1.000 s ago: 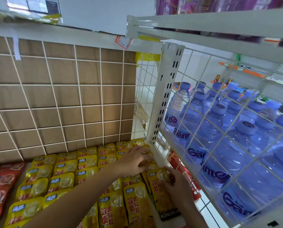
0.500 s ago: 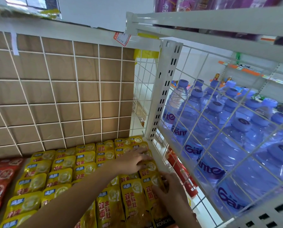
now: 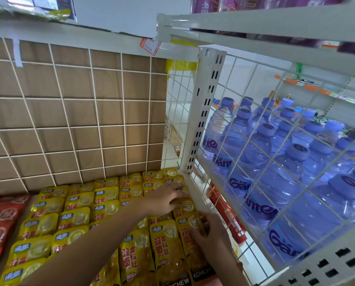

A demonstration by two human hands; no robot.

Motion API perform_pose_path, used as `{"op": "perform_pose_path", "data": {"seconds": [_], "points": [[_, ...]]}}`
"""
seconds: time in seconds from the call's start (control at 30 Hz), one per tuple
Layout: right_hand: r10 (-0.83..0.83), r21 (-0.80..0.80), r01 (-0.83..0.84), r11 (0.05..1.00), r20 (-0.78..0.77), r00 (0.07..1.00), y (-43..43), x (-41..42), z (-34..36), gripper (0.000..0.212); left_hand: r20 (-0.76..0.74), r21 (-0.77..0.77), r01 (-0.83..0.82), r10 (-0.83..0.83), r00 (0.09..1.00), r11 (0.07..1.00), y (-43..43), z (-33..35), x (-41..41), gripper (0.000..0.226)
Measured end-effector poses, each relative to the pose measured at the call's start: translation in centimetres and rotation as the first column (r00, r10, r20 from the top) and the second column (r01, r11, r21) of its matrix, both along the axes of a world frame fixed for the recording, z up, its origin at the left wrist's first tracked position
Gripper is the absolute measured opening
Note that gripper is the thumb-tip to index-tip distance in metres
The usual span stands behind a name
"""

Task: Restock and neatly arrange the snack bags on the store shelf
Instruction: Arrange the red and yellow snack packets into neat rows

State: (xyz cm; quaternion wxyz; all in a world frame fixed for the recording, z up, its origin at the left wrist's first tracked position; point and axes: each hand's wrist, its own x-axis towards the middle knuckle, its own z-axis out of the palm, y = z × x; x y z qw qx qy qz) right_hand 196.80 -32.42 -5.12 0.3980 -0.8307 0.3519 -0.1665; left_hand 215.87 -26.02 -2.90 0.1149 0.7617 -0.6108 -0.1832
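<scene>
From left: red snack bags (image 3: pixel 1 221), then rows of yellow snack bags (image 3: pixel 77 217) lying flat on the shelf. My left hand (image 3: pixel 167 200) presses straight fingers on the far-right column. Just nearer me, my right hand (image 3: pixel 212 232) curls its fingers round the front bag (image 3: pixel 188 256), whose long axis runs away from me beside the wire side panel (image 3: pixel 253 182). Both hands sit nearly where they were a second ago
</scene>
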Motion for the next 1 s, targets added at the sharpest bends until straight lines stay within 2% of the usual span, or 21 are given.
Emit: {"op": "perform_pose_path", "data": {"seconds": [0.1,0.23,0.37,0.43,0.53,0.73,0.9,1.0], "points": [[-0.025,0.035,0.024,0.999,0.014,1.000,0.1,0.0,0.0,0.039,0.007,0.013,0.004,-0.004,1.000,1.000,0.0,0.0,0.0,0.045],[-0.030,0.079,0.029,0.996,0.022,0.999,-0.2,0.3,0.1,0.060,-0.030,-0.079,-0.092,0.089,0.996,0.993,0.3,-0.1,0.2,0.045],[0.095,0.042,-0.094,0.995,-0.025,0.995,-0.7,1.3,1.1,0.073,-0.065,-0.184,-0.231,0.222,0.973,0.956,0.9,0.1,1.2,0.046],[0.178,0.066,-0.179,0.982,0.020,0.984,-0.7,1.8,1.7,0.064,-0.063,-0.175,-0.245,0.237,0.969,0.954,1.1,0.0,1.8,0.046],[0.211,0.053,-0.210,0.976,0.002,0.978,-0.5,2.2,2.0,0.054,-0.025,-0.135,-0.225,0.224,0.974,0.965,0.9,-0.5,2.2,0.047],[0.202,0.000,-0.202,0.979,-0.039,0.979,-0.4,2.5,1.3,0.073,0.030,-0.109,-0.184,0.188,0.982,0.977,0.8,-1.1,2.4,0.045],[0.209,0.018,-0.209,0.978,-0.021,0.978,-0.5,2.7,0.7,0.070,0.038,-0.113,-0.177,0.182,0.983,0.978,0.9,-1.3,2.5,0.046],[0.201,0.052,-0.202,0.978,0.015,0.979,-0.7,2.7,0.2,0.057,0.028,-0.136,-0.173,0.179,0.984,0.975,1.1,-1.5,2.5,0.045]]}}
